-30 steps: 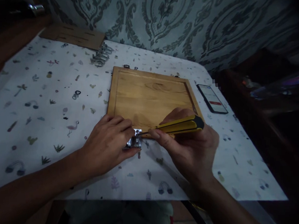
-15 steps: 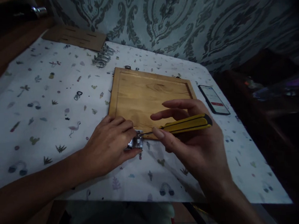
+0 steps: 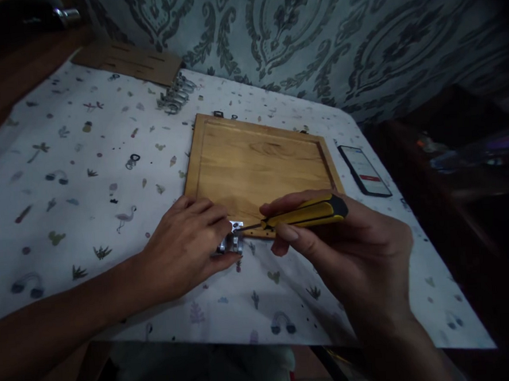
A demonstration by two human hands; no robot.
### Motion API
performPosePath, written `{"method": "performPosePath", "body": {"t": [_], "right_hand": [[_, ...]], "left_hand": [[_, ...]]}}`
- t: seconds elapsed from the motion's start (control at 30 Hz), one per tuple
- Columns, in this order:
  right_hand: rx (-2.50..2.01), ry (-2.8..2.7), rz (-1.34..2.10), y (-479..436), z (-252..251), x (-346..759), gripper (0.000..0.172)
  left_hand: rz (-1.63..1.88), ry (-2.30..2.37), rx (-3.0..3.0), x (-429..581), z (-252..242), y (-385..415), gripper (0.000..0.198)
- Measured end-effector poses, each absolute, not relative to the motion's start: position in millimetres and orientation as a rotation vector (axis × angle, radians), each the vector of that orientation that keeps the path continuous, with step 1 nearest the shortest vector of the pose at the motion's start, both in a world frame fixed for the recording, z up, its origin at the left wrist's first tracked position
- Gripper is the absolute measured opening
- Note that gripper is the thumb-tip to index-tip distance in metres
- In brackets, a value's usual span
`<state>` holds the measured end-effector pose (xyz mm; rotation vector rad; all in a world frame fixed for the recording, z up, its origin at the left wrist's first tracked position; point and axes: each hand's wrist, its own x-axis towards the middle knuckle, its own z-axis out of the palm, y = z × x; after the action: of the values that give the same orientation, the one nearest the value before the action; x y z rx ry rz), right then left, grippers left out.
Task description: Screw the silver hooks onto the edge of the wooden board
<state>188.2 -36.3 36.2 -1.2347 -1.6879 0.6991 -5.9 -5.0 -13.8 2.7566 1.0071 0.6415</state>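
Right fingers (image 3: 306, 239) pinch yellow screwdriver (image 3: 305, 213); left fingers (image 3: 213, 214), slightly apart, clasp metal fitting (image 3: 237, 243).

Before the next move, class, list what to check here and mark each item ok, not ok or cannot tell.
1. Left hand holding the metal piece at the board's near edge: ok.
2. Right hand gripping the screwdriver: ok.
3. Tip properly seated: cannot tell; too small and dark.
4. Metal piece flush with the board: cannot tell; fingers cover part.
5. Phone apart from the board: ok.
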Motion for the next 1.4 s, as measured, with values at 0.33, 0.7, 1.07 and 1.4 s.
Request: {"method": "performPosePath", "body": {"t": [0.33,0.7,1.07,1.4], "right_hand": [[-1.221,-1.709,0.518,-35.8,21.4,192.3,0.018],[-1.109,-1.429,0.397,-35.9,19.5,185.8,0.011],[-1.108,-1.535,0.458,-30.4,9.5,186.8,0.014],[-1.117,-1.695,0.293,-29.1,11.8,188.0,0.024]], "left_hand": [[0.642,1.021,2.756,-4.9,-13.5,-5.2,0.023],[0.646,0.993,2.72,-5.5,-13.4,-5.3,0.022],[0.652,1.012,2.725,-4.7,-13.9,-5.1,0.02],[0.686,1.007,2.734,-4.9,-15.0,-5.9,0.022]]}}
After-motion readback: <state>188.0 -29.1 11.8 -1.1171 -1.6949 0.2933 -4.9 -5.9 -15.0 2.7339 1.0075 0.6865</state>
